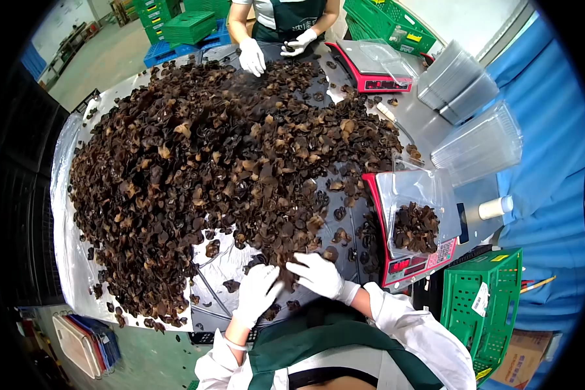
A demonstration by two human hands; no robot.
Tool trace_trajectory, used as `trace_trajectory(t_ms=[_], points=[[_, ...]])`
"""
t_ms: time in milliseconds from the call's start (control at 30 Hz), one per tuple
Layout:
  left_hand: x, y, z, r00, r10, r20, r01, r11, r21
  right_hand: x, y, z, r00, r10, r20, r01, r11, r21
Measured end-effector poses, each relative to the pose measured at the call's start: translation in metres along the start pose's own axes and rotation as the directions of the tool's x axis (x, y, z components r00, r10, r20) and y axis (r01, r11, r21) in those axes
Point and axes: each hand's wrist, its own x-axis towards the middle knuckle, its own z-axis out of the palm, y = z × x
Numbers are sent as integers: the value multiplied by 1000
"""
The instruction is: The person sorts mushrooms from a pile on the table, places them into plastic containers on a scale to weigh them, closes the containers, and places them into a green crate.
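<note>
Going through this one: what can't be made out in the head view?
- Head view: whether the left hand or right hand grips anything; the gloved hands themselves hide their palms.
- Head view: the reading on the near scale display; too small and blurred.
- Head view: the co-worker's head; cut off by the top edge.
- Head view: the surface beneath the pile of dark pieces; the pile covers it.

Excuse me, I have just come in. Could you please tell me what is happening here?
The person's white-gloved left hand and right hand are at the near edge of a large heap of dark, curled pieces; whether they grip any is unclear. To the right, a clear container holding similar pieces sits on a red scale. Opposite, a co-worker's gloved hand is at the heap's far edge.
</note>
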Motion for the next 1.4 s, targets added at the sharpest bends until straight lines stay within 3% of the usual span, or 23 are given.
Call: trace_trajectory(t_ms=[167,367,467,500,533,600,633,667,733,767,867,933,1000,1033,1067,1100,1133,1167,1200,1267,1300,1333,1400], points=[[-42,12,-2,995,-71,72,61,991,123,-35,-9,-2,995,-93,34,94,994,-49],[-63,22,-6,940,-338,-53,342,927,152,-58,7,-17,993,102,-50,-105,993,-46],[-59,33,-9,922,-366,-127,383,908,169,-57,10,-21,938,298,-177,-245,932,269],[-60,33,-8,921,-366,-131,384,908,167,-55,11,-23,892,434,-125,-340,827,448],[-62,33,-8,942,-306,-136,328,923,200,-54,14,-25,893,431,-125,-338,829,446],[-58,39,-10,961,-163,-223,218,944,249,-53,22,-22,746,666,7,-411,452,792],[-55,39,-9,974,-162,-156,187,969,161,-55,29,-16,836,531,-138,-320,676,664],[-52,40,-7,984,-154,-91,161,984,71,-50,20,-22,838,528,-138,-317,678,663],[-39,45,4,992,-47,-115,55,996,68,-35,-10,-34,954,289,-75,-243,898,367],[-33,45,9,996,-54,-74,61,993,97,-38,-11,-23,986,77,-145,-59,990,125],[-25,32,26,988,-63,-141,76,993,91,-42,-11,-4,998,39,52,-28,981,-192],[-22,26,26,958,-209,-196,168,964,-204,-45,-7,-3,1000,18,-9,-20,977,-211],[-18,32,9,859,-509,58,465,727,-505,-49,-1,-4,997,75,-29,-77,994,-74],[-23,20,16,805,-555,209,531,519,-670,-51,0,-3,995,72,-76,-75,997,-37],[-17,31,2,789,-517,332,491,204,-847,-50,1,-2,995,72,-72,-74,997,-32],[-18,32,1,782,-511,356,458,85,-885,-48,4,-1,986,154,-67,-144,980,134],[-19,32,1,779,-501,377,417,-35,-908,-46,7,0,971,232,-49,-208,933,295],[-21,31,2,779,-501,377,418,-34,-908,-45,11,5,957,278,-84,-218,879,424],[-24,29,5,805,-453,384,369,-127,-921,-45,15,7,887,453,89,-425,728,538],[-34,20,13,828,-404,388,323,-223,-920,-47,31,15,834,491,251,-431,297,852],[-41,15,18,812,-437,388,266,-315,-911,-49,40,23,829,428,360,-410,26,912],[-46,11,22,793,-468,390,202,-402,-893,-50,50,32,827,430,361,-411,26,911],[-42,20,2,766,-505,398,211,-388,-898,-50,62,41,796,259,548,-364,-517,774]])
